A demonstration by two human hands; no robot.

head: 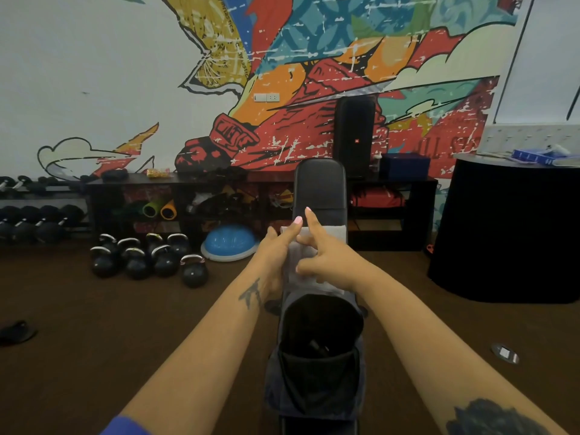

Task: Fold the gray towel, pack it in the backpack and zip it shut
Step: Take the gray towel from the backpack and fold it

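The gray towel (pixel 298 271) lies folded into a narrow strip along a black padded bench (pixel 320 186), straight ahead. My left hand (pixel 276 249) grips its left edge with the fingers stretched forward. My right hand (pixel 323 255) presses on top of the towel, index finger pointing away. Nearer to me on the same bench lies a dark backpack (pixel 317 365), its top unzipped and the black inside showing. Both hands are beyond the backpack's opening.
Several kettlebells (pixel 147 259) and a blue half-ball (pixel 230 243) sit on the brown floor to the left. A low black shelf (pixel 194 196) runs along the mural wall, with a dumbbell rack (pixel 34 215) far left. A black round counter (pixel 508 227) stands at right.
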